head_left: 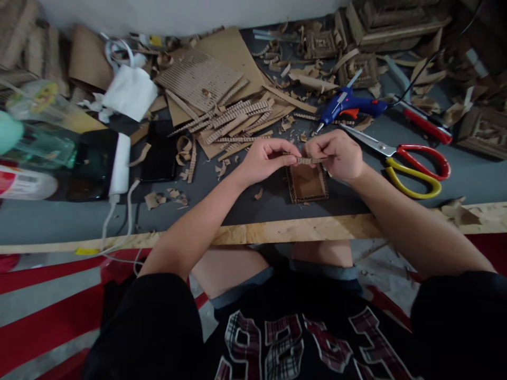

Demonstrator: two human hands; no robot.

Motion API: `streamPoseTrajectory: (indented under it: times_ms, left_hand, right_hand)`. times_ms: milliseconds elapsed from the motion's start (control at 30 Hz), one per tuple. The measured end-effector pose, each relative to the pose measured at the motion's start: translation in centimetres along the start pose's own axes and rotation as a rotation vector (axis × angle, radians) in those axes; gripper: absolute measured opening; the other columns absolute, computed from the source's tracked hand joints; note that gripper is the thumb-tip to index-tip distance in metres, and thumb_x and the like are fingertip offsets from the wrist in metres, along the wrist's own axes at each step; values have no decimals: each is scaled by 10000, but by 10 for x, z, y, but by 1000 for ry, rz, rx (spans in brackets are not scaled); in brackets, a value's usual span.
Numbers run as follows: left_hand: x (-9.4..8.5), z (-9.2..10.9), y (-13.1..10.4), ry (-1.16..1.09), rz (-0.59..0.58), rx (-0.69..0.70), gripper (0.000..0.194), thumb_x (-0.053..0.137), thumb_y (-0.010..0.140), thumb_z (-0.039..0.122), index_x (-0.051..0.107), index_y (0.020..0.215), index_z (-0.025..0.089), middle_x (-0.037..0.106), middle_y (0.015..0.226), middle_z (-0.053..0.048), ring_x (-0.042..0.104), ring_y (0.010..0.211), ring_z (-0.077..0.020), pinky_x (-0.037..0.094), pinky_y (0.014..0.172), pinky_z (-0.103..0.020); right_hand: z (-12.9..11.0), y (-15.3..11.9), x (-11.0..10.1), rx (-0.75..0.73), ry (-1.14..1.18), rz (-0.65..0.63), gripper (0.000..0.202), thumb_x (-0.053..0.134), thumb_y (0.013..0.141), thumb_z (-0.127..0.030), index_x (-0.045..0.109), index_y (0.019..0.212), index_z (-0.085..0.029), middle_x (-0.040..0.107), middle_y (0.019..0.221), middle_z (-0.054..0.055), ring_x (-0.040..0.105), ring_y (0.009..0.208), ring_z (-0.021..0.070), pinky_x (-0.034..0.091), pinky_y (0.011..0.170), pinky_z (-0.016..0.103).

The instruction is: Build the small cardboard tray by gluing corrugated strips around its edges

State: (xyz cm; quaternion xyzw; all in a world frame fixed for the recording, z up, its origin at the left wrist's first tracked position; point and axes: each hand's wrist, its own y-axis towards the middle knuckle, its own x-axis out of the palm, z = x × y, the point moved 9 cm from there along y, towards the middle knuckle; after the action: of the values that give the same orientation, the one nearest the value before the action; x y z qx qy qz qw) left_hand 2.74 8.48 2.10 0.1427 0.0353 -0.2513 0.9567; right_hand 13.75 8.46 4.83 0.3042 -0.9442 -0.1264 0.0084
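I have the corrugated strip [306,160] stretched crosswise between both hands, over the far edge of a small cardboard tray [307,184]. My left hand [273,158] has thumb and forefinger pinched together on the strip's left end; my right hand [336,153] has its fingers curled in, clamped on the other end. Whether the strip touches the tray's far rim, I can't tell from here.

The tray's near edge sits just behind the wooden edging [269,232], with a narrow band of dark tabletop [222,208] between. My widest room is to the left of the tray, where that surface shows with only a few scraps [258,195] on it. Beyond the hands it's tight: the glue gun [336,108] has its nozzle aimed toward the gap between them, and the heap of cut strips [245,113] crowds in past my left knuckles. On the right, the scissors [414,163] have their blade tips just behind my right hand and their handles spread beyond the right forearm [407,221].
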Motion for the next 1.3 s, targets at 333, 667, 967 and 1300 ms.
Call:
streamPoseTrajectory:
  times_ms: [333,667,967,1300]
  left_hand:
    - [-6,14,-6,206,139,94,447,709,856,625,724,921,184,772,912,-45,711,832,-145,573,814,-273]
    - [-33,-2,-9,131,454,21,498,815,727,651,726,900,192,749,849,-24,689,746,-122,562,713,-249]
    - [-21,17,-11,414,408,107,464,756,808,627,705,979,199,754,925,-38,710,871,-158,563,846,-305]
    - [-16,28,-10,624,435,293,417,606,947,579,578,774,200,602,941,-44,629,945,-175,521,853,-322]
  right_hand:
    - [10,1,-20,34,-76,229,280,587,848,-362,539,621,-206,495,601,-16,399,543,104,293,523,261]
    - [-6,-5,-33,-180,-201,405,315,612,948,-479,598,764,-224,471,643,-34,370,554,96,319,541,260]
    - [-26,-10,-24,-351,-401,270,200,566,984,-322,660,839,-223,759,946,45,714,935,186,550,876,363]
    - [-26,-7,-19,-418,-508,161,294,566,983,-451,692,826,-237,687,1182,92,649,1149,255,508,1038,471]
